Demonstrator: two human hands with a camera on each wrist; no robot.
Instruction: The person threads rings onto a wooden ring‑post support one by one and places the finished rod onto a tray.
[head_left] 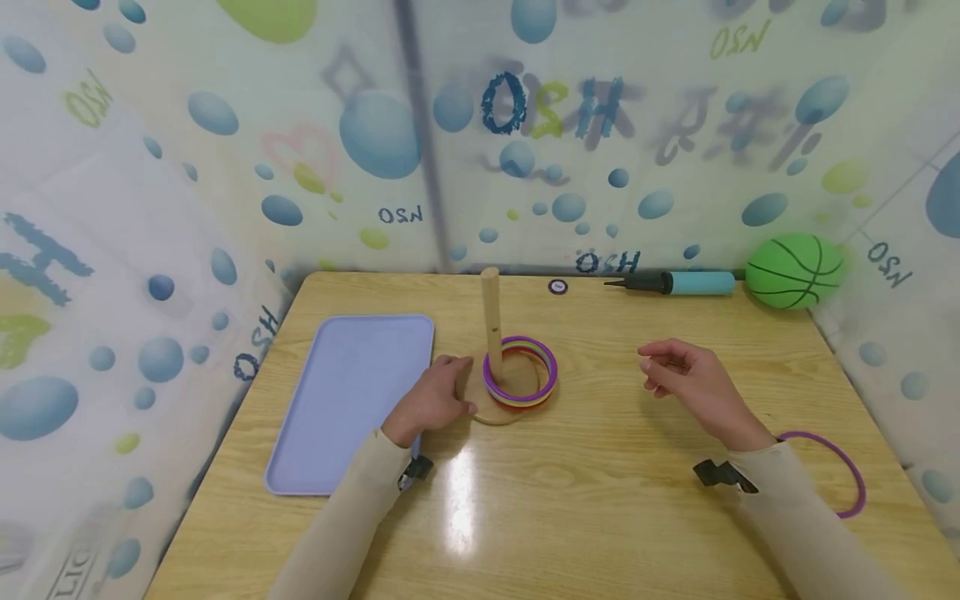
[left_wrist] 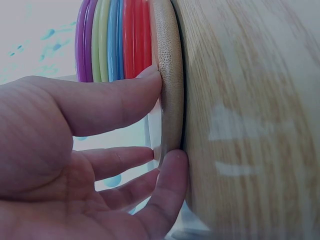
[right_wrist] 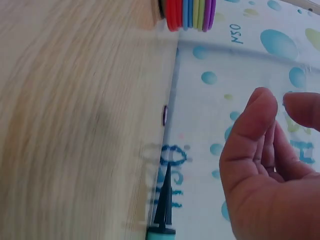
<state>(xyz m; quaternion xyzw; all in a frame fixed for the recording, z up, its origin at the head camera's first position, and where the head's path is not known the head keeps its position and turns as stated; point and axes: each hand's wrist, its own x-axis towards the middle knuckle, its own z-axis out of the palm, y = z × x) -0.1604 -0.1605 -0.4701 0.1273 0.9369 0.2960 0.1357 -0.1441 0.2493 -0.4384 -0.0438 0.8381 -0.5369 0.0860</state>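
A round wooden base (head_left: 486, 408) with an upright peg (head_left: 491, 321) stands near the middle of the table. Around the peg lies a stack of rings (head_left: 552, 377), purple on top, then yellow-green, blue and red, as the left wrist view (left_wrist: 100, 40) shows. My left hand (head_left: 435, 398) holds the base's left edge, thumb and fingertips against its rim (left_wrist: 170, 65). Off to the right, my right hand (head_left: 693, 383) hovers above the table with loosely bent fingers and nothing in them. Another purple ring (head_left: 858, 479) lies partly hidden behind the right forearm.
Left of the base lies a pale blue tray (head_left: 352, 400), partly behind the left arm. Along the back edge are a small round disc (head_left: 557, 287), a black and blue hand pump (head_left: 697, 283) and a green ball (head_left: 797, 271). Patterned curtains enclose the table.
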